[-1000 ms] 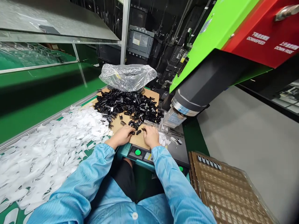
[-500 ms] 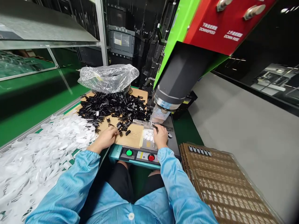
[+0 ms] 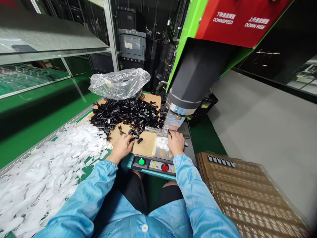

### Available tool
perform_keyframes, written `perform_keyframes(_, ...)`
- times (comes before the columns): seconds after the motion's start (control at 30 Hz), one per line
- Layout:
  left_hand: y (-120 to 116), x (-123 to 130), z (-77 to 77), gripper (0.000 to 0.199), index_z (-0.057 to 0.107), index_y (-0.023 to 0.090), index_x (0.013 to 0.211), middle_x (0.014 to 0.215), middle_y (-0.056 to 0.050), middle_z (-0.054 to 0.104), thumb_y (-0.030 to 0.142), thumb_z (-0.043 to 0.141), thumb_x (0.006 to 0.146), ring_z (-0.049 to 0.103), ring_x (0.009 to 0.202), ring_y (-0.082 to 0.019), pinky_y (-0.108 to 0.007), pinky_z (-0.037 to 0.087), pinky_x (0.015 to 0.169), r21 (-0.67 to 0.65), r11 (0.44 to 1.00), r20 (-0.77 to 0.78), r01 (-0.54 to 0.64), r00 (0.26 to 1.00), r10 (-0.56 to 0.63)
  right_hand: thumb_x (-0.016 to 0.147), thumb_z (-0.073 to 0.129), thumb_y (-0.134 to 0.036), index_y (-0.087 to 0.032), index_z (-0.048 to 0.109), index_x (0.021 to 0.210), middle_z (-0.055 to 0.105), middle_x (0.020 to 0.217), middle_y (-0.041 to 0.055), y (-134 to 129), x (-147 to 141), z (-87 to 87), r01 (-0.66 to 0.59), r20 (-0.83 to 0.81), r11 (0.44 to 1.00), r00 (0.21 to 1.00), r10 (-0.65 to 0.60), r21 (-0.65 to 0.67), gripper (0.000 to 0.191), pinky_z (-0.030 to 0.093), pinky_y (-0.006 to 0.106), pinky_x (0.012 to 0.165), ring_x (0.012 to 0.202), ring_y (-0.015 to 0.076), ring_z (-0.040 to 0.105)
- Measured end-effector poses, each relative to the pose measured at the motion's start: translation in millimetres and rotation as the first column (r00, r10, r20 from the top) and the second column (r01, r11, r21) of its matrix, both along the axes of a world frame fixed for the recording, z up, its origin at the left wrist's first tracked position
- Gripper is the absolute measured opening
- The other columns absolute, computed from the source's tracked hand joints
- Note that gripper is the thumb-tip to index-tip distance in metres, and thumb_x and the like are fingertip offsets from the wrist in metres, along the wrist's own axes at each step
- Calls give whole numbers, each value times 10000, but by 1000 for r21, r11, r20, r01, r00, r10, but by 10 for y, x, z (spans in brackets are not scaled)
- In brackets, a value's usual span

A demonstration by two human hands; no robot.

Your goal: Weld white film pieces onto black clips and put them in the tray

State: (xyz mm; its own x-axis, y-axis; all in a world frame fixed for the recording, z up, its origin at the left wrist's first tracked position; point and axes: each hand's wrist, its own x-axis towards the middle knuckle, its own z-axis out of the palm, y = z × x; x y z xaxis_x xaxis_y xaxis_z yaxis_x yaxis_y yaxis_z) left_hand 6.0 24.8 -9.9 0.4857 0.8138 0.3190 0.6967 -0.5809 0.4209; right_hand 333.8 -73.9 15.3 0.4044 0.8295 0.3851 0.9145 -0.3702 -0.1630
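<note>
My left hand (image 3: 123, 146) is at the near edge of the heap of black clips (image 3: 128, 114), over the brown cardboard (image 3: 146, 145). Its fingers are pressed together around something I cannot make out, beside a few loose black pieces. Below the metal head (image 3: 174, 121) of the green and red press, my right hand (image 3: 176, 142) has its fingertips closed at the fixture, with a small dark part (image 3: 169, 133) at them. White pieces (image 3: 162, 143) lie just left of this hand on the metal plate.
White pieces (image 3: 49, 168) are heaped at the left. A clear plastic bag (image 3: 121, 84) stands behind the clips. The press front has a green button (image 3: 141, 161) and a red button (image 3: 165, 167). Stacked brown trays (image 3: 252, 188) at the right hold several dark parts (image 3: 221, 161).
The whole view has shifted, moving the scene slightly right. My left hand has moved a little toward the loose black clips, and my right fingertips are closer beneath the press head.
</note>
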Motion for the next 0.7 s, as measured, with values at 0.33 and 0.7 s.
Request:
perform_keyframes(0.33,36,-99,-91,211,681,239,1154,1107,-114,672,242,525,1011,625,1086,-313,-468,518,979,127,985,-29,115,993,-112,1031,486,-224,-292,564,1530,618,1407,123,-69,20,85,-23,41,992,999,28,-125,510,385,430,1018,1255,318,462)
perform_keyframes(0.7,1,-201,-51,269,729,251,1170,1153,-99,724,362,554,999,686,1102,-287,-429,537,1029,3,999,55,-39,998,39,989,478,-135,-268,577,1522,643,1368,144,-137,33,134,-99,5,992,995,100,-84,558,372,455,998,1254,330,459)
